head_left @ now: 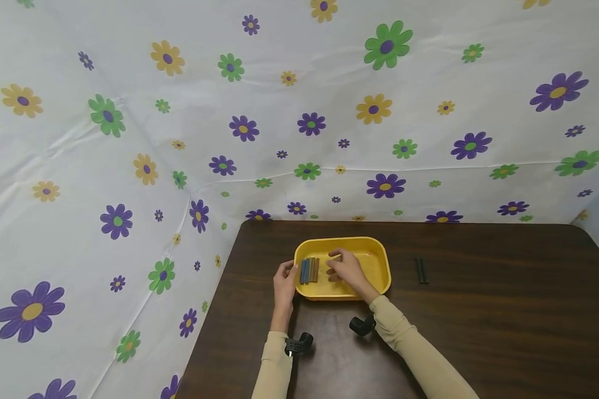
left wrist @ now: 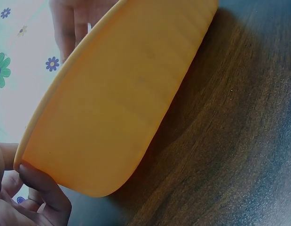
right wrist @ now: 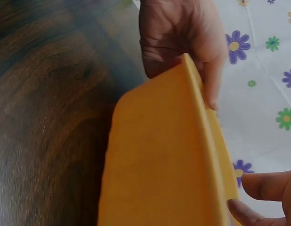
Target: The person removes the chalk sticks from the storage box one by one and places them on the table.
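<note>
Left hand (head_left: pixel 284 284) on yellow tray (head_left: pixel 374 263); right hand (head_left: pixel 348 270) near sticks (head_left: pixel 309 270) inside

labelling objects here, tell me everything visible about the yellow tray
The yellow tray looks plastic: open, rectangular, with rounded corners and a thick rim. It sits upright on the dark table, long sides running left to right. Coloured sticks lie inside at its left end, where the left hand pinches the rim; the right hand is over its interior.
</note>
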`<action>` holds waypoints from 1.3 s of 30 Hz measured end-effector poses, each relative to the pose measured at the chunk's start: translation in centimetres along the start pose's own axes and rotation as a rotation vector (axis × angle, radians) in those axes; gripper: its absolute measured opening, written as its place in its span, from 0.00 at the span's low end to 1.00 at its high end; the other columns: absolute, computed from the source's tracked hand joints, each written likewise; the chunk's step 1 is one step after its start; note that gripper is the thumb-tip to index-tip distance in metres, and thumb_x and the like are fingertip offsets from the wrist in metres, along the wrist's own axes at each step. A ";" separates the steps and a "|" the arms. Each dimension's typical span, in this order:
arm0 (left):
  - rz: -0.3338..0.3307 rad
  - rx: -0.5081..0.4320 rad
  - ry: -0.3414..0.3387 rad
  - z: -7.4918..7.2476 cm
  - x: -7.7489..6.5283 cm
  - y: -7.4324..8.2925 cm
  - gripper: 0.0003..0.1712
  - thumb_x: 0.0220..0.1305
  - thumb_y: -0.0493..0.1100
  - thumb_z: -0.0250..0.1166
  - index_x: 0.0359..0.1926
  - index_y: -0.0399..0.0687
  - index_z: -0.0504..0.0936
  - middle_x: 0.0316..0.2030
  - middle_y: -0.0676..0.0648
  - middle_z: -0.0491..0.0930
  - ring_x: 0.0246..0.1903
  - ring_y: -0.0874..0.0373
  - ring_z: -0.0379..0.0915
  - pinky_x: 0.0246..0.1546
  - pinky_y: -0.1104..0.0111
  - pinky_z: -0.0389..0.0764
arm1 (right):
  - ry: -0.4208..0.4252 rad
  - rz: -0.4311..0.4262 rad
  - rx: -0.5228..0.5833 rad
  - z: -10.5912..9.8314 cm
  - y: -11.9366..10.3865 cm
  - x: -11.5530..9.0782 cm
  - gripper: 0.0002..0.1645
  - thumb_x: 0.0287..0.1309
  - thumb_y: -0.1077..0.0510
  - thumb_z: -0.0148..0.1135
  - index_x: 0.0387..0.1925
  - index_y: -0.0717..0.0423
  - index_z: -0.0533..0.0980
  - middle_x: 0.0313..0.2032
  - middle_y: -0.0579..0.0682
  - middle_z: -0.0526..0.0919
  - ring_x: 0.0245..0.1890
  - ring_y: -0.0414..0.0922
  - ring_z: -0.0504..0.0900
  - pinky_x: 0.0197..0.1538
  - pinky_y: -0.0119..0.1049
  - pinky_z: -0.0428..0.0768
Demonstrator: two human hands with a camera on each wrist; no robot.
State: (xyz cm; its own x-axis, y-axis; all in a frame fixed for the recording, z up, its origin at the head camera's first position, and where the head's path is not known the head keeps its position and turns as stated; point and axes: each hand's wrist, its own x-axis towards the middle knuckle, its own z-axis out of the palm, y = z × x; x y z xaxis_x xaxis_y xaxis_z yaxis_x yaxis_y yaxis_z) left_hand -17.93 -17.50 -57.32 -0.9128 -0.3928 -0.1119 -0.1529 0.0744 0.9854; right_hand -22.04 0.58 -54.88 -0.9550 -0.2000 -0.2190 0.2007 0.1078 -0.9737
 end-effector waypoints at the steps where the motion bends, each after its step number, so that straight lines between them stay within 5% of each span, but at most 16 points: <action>1: -0.002 0.004 0.003 0.1 0.0 0.0 0.15 0.76 0.42 0.63 0.57 0.37 0.82 0.34 0.42 0.76 0.24 0.58 0.66 0.22 0.70 0.68 | 0.003 0.018 -0.010 0.2 0.1 0.2 0.23 0.71 0.65 0.58 0.63 0.73 0.71 0.47 0.72 0.81 0.43 0.66 0.85 0.41 0.50 0.87; 5: 0.001 0.021 0.025 0.5 -0.3 0.2 0.16 0.77 0.41 0.62 0.58 0.36 0.82 0.35 0.37 0.76 0.23 0.58 0.65 0.21 0.71 0.66 | 0.009 0.065 -0.046 1.0 1.0 0.9 0.22 0.69 0.65 0.60 0.61 0.72 0.72 0.38 0.67 0.84 0.34 0.58 0.87 0.35 0.45 0.87; 13: -0.001 0.000 -0.015 0.5 -1.8 3.2 0.17 0.78 0.35 0.57 0.60 0.26 0.77 0.42 0.21 0.74 0.23 0.54 0.66 0.23 0.70 0.67 | 0.004 0.073 -0.090 1.9 1.6 1.7 0.22 0.67 0.67 0.61 0.60 0.71 0.73 0.34 0.63 0.85 0.29 0.50 0.85 0.29 0.40 0.85; 23: 0.000 -0.027 -0.005 0.4 0.2 -0.1 0.16 0.76 0.40 0.62 0.57 0.34 0.82 0.37 0.33 0.78 0.28 0.54 0.69 0.25 0.71 0.70 | 0.010 0.006 -0.249 3.3 1.6 3.1 0.32 0.53 0.69 0.70 0.60 0.74 0.73 0.31 0.58 0.85 0.25 0.47 0.81 0.28 0.34 0.79; 29: -0.003 -0.039 -0.016 0.1 0.5 -0.3 0.15 0.75 0.41 0.62 0.56 0.37 0.83 0.34 0.39 0.76 0.24 0.56 0.67 0.22 0.71 0.69 | 0.005 0.004 -0.332 4.0 1.1 3.6 0.36 0.51 0.69 0.70 0.62 0.78 0.71 0.32 0.57 0.81 0.30 0.46 0.77 0.33 0.35 0.78; 39: 0.005 -0.011 -0.011 0.1 0.3 -0.1 0.16 0.76 0.41 0.62 0.57 0.35 0.82 0.35 0.36 0.77 0.29 0.51 0.70 0.27 0.70 0.71 | 0.034 -0.056 -0.367 4.9 1.5 3.8 0.25 0.49 0.72 0.68 0.52 0.75 0.76 0.29 0.54 0.76 0.27 0.46 0.72 0.29 0.33 0.71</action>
State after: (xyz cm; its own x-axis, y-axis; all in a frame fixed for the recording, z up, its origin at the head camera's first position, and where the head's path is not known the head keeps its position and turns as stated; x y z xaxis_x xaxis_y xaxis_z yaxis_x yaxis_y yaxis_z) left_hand -18.21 -17.56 -57.48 -0.9178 -0.3820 -0.1084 -0.1440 0.0658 0.9874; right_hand -24.33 -4.76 -57.53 -0.9702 -0.1839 -0.1578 0.0621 0.4410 -0.8954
